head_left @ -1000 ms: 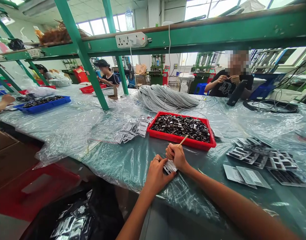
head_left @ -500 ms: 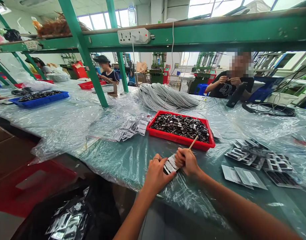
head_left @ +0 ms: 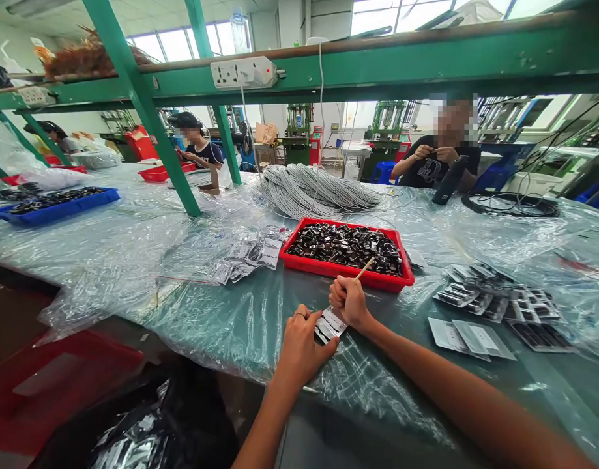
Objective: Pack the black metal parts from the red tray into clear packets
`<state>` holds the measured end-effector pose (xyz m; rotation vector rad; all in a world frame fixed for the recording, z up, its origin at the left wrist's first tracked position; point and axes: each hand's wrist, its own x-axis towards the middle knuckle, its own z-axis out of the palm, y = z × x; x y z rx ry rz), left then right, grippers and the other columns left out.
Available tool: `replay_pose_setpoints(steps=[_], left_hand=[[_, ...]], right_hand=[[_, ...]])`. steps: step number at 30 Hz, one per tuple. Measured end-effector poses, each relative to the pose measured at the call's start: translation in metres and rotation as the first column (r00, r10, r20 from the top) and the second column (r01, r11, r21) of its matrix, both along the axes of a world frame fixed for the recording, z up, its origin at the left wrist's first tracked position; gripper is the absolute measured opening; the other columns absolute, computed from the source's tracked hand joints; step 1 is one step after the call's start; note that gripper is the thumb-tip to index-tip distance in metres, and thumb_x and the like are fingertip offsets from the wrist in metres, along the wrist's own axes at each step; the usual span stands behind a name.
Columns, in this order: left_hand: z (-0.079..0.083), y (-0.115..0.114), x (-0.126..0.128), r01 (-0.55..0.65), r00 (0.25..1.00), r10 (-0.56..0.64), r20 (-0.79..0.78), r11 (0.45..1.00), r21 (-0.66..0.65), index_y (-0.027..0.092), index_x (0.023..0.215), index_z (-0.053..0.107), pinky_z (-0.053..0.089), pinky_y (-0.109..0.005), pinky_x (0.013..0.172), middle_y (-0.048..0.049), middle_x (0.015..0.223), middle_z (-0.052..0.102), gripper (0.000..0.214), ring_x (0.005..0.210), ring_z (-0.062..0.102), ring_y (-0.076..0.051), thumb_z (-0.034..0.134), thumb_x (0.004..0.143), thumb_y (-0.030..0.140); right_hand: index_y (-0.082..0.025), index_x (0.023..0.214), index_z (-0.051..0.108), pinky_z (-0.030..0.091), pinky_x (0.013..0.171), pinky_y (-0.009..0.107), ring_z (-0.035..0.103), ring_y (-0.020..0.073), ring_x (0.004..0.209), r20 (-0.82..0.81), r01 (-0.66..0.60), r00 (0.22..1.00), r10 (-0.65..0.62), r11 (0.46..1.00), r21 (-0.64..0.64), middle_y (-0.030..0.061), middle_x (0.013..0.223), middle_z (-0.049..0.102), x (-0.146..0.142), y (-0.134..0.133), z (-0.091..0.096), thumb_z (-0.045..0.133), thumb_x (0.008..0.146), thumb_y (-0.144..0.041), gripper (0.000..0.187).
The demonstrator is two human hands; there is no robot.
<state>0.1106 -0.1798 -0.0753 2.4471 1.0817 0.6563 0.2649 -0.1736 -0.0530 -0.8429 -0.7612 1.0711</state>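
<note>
My left hand (head_left: pixel 302 345) steadies a small white-and-black striped card (head_left: pixel 330 324) on the plastic-covered table, its thumb and fingers at the card's edges. My right hand (head_left: pixel 349 301) makes a fist around a thin wooden stick (head_left: pixel 365 268), whose upper end points up and to the right. The stick's lower end is hidden by the fist, which is over the card's upper right edge. Just beyond my hands stands a red tray (head_left: pixel 345 274) heaped with small black and silver parts (head_left: pixel 348 246).
Silvery flat packets (head_left: pixel 248 255) lie left of the tray. To the right are stacked cards with dark pieces (head_left: pixel 499 296) and pale flat cards (head_left: pixel 470 339). Behind the tray rests a coil of grey cable (head_left: pixel 319 190). A green post (head_left: pixel 167 150) rises at left; co-workers sit across.
The view has shifted slightly. My right fist has drawn up and back from the card's middle, so more of its white face shows. My left hand still holds the card.
</note>
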Motion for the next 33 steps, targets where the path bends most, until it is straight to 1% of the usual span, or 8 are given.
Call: replay_pose_setpoints(steps=[11,13,15,17,19,23,28,33], left_hand=[[0.005,0.000,-0.004,0.020,0.999,-0.017,0.048,0.998,-0.067,0.021,0.111,0.066,0.048,-0.042,0.087,-0.0070,0.100,0.055,0.043,0.093,0.059,-0.026,0.072,0.069,0.032],[0.009,-0.001,-0.008,0.017,0.990,-0.001,0.141,0.994,-0.110,0.020,0.114,0.064,0.050,-0.039,0.085,-0.0070,0.103,0.056,0.045,0.092,0.060,-0.024,0.071,0.071,0.029],[0.014,-0.002,-0.010,0.009,0.967,0.025,0.255,0.991,-0.131,0.021,0.118,0.061,0.052,-0.035,0.083,-0.0067,0.105,0.056,0.045,0.092,0.061,-0.022,0.069,0.074,0.028],[0.019,-0.002,-0.009,-0.017,0.938,0.055,0.341,0.993,-0.113,0.021,0.119,0.059,0.053,-0.034,0.083,-0.0068,0.107,0.057,0.045,0.093,0.062,-0.021,0.068,0.076,0.028],[0.024,0.001,-0.004,-0.042,0.916,0.071,0.394,0.996,-0.081,0.021,0.118,0.059,0.053,-0.035,0.085,-0.0073,0.108,0.057,0.045,0.096,0.062,-0.022,0.069,0.075,0.029],[0.040,0.017,0.014,-0.072,0.887,0.083,0.455,0.997,-0.042,0.019,0.109,0.060,0.053,-0.039,0.083,-0.0078,0.103,0.059,0.043,0.093,0.062,-0.024,0.072,0.069,0.028],[0.066,0.060,0.038,0.047,0.799,0.073,0.597,0.982,-0.182,0.019,0.107,0.061,0.051,-0.039,0.086,-0.0086,0.105,0.063,0.041,0.097,0.062,-0.023,0.071,0.073,0.040],[0.077,0.111,0.070,0.334,0.593,0.170,0.787,0.837,-0.433,0.016,0.105,0.064,0.051,-0.030,0.073,-0.0069,0.090,0.069,0.045,0.080,0.065,-0.019,0.070,0.077,0.051]], right_hand=[[-0.023,0.053,0.035,0.020,0.042,0.025,0.019,0.0080,0.040,0.176,0.061,0.984,-0.035,0.988,-0.142,-0.0083,0.047,0.026,0.044,-0.047,0.010,0.051,0.083,-0.042,0.039],[-0.022,0.063,0.049,0.032,0.048,0.027,0.034,0.0112,0.044,0.513,0.147,0.858,-0.023,0.968,-0.204,-0.0054,0.053,0.039,0.056,-0.048,0.012,0.057,0.080,-0.037,0.024],[-0.020,0.077,0.061,0.044,0.066,0.034,0.054,0.0190,0.064,0.800,0.219,0.600,0.013,0.959,-0.180,0.0027,0.069,0.058,0.060,-0.049,0.010,0.063,0.076,-0.032,0.011],[-0.019,0.091,0.068,0.044,0.088,0.041,0.060,0.0267,0.093,0.893,0.207,0.447,-0.043,0.977,-0.057,0.0112,0.095,0.066,0.057,-0.050,0.009,0.062,0.080,-0.032,0.018],[-0.020,0.100,0.069,0.042,0.095,0.041,0.059,0.0272,0.104,0.850,0.135,0.519,-0.096,0.990,0.029,0.0118,0.108,0.066,0.050,-0.047,0.012,0.054,0.090,-0.038,0.026],[-0.020,0.091,0.071,0.048,0.070,0.033,0.062,0.0211,0.075,0.657,0.020,0.753,-0.028,1.000,0.020,0.0058,0.084,0.070,0.040,-0.024,0.034,0.038,0.097,-0.049,0.044],[-0.019,0.093,0.072,0.046,0.066,0.028,0.062,0.0196,0.074,0.783,0.102,0.587,-0.206,0.978,0.180,0.0041,0.084,0.073,0.050,0.017,0.064,0.060,0.089,-0.036,0.021],[-0.019,0.102,0.073,0.048,0.082,0.033,0.066,0.0224,0.090,0.850,0.094,0.454,-0.268,0.963,0.253,0.0076,0.100,0.074,0.061,0.043,0.081,0.054,0.094,-0.029,0.023]])
